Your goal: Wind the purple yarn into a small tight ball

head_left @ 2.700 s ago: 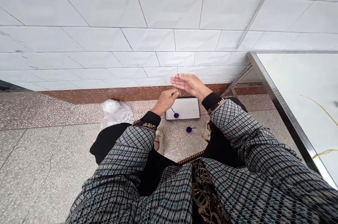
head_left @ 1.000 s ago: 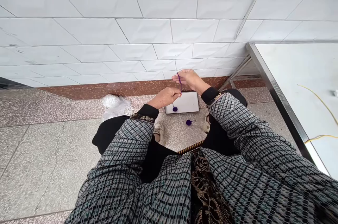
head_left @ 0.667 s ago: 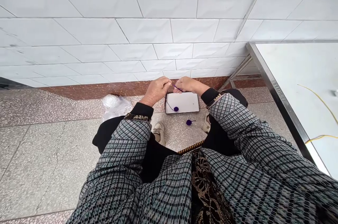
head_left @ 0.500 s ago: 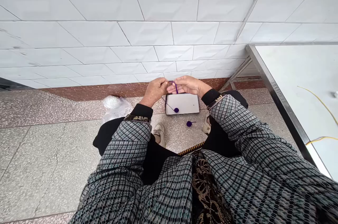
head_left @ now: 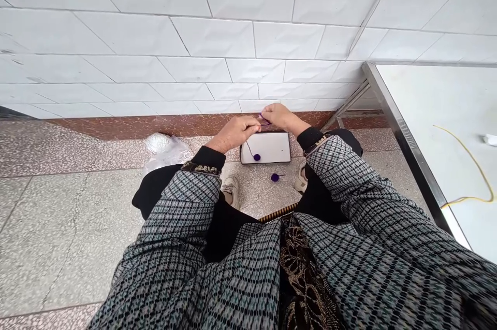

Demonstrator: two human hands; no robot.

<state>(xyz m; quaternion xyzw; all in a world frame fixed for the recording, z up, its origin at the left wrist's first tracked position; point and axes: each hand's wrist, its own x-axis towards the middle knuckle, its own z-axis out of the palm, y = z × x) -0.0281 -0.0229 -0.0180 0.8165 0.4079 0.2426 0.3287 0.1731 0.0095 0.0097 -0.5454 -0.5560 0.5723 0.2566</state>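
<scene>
My left hand [head_left: 236, 132] is closed, its thumb and forefinger pinching purple yarn [head_left: 265, 125]. Close beside it, my right hand [head_left: 278, 115] has its fingers bent together with the same yarn looped about them. A strand runs down from my left hand to a small purple yarn ball [head_left: 257, 157], which lies on a white shallow box or lid [head_left: 274, 147] with a dark rim. On the floor in front of that box is a second purple ball [head_left: 275, 177] with a short tail. The exact path of the yarn between my fingers is too small to make out.
White yarn [head_left: 158, 142] in a clear plastic bag [head_left: 169, 154] sits on the floor at left. A white tiled wall [head_left: 217, 37] rises ahead. At right stands a metal-edged table [head_left: 435, 112] bearing a yellow cord [head_left: 471, 156]. My shoes [head_left: 231, 190] flank the box.
Purple yarn has been wound round the fingers of my right hand, which was stretched flat at first. My left hand has circled about it and now meets it; the right fingers have bent inward.
</scene>
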